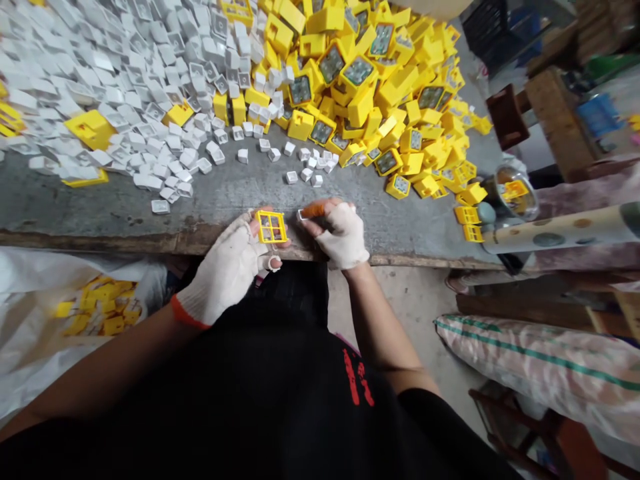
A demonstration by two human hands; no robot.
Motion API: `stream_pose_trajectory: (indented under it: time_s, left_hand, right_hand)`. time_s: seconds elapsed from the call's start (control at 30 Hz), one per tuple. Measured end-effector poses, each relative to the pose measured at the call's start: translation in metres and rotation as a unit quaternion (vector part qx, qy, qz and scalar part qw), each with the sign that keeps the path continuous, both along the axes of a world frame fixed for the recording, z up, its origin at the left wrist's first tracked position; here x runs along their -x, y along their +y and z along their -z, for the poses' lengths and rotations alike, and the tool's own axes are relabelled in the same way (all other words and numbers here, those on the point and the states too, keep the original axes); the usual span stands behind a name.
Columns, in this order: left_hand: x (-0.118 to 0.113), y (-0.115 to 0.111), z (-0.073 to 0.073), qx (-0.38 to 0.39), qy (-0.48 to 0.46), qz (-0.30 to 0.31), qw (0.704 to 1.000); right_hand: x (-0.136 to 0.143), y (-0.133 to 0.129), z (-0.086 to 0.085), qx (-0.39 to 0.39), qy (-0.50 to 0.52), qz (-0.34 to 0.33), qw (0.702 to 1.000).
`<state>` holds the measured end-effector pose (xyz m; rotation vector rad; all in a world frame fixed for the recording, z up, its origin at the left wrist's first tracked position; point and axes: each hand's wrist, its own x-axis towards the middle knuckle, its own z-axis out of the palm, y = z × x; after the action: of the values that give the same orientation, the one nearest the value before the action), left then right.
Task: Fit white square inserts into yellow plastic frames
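My left hand [230, 257], in a white fingerless knit glove, holds a yellow plastic grid frame [271, 227] like a tiny window, above the table's front edge. Its thumb and fingers grip the frame's sides. A hand's width to the right, my right hand [343, 230], gloved alike with orange over one finger, pinches a small white plastic cap [301, 215], mostly hidden behind the fingertips. The two pieces are apart. Just beyond my hands lie several loose white caps [291, 177] on the grey tabletop [225, 193].
A heap of white caps [150, 80] spreads over the back left. Yellow plastic housings [360, 100] pile up at the back right. A clear container [515, 190] and a patterned roll [565, 227] are at right. A white sack [30, 280] with yellow pieces hangs lower left.
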<state>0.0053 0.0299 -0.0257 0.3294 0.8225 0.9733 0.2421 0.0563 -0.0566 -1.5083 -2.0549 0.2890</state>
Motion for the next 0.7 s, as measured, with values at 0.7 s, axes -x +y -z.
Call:
stream_pose_trajectory:
  time_s: [0.7]
  left_hand:
    - [0.014, -0.019, 0.007, 0.000, -0.042, -0.043, 0.998]
  right_hand:
    - [0.015, 0.002, -0.020, -0.025, -0.019, -0.090, 0.995]
